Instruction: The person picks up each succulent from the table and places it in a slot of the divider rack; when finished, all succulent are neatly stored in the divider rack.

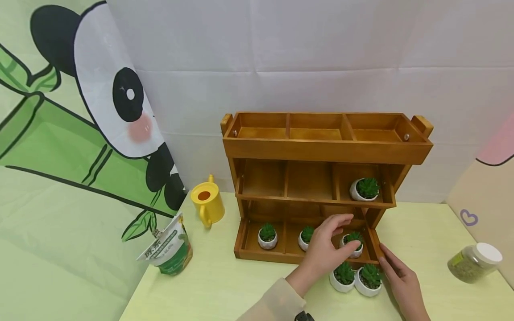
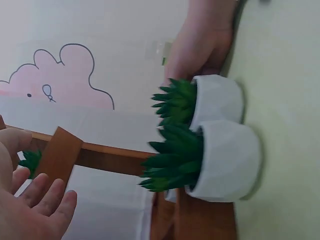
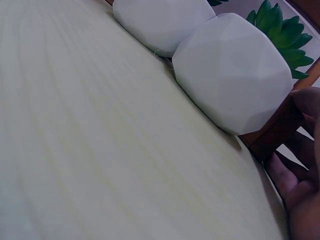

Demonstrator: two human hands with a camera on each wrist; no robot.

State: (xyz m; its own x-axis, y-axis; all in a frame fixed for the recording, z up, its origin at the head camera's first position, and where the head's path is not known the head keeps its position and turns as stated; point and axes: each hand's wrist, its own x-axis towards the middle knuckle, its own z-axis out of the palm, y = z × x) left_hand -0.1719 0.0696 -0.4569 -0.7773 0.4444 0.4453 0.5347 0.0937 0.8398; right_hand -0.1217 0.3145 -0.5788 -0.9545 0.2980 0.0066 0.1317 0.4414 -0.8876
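Observation:
In the head view, my left hand [image 1: 323, 252] is over the bottom tier of a brown wooden shelf [image 1: 327, 150], fingers loosely bent, thumb apart. It holds nothing; the left wrist view shows its fingers [image 2: 47, 200] spread in the air. Just beneath it, a small succulent in a white pot [image 1: 354, 245] sits in the bottom right compartment. My right hand [image 1: 403, 285] touches the shelf's lower right corner with extended fingers. Two more potted succulents, the left one [image 1: 342, 277] and the right one [image 1: 368, 281], stand side by side on the table before the shelf.
The bottom tier also has succulents at left [image 1: 267, 236] and middle [image 1: 306, 237]; another [image 1: 365, 189] sits in the middle tier's right compartment. A yellow watering can [image 1: 209, 205] and a printed pouch [image 1: 170, 247] stand left. A white-lidded jar [image 1: 474, 263] is right.

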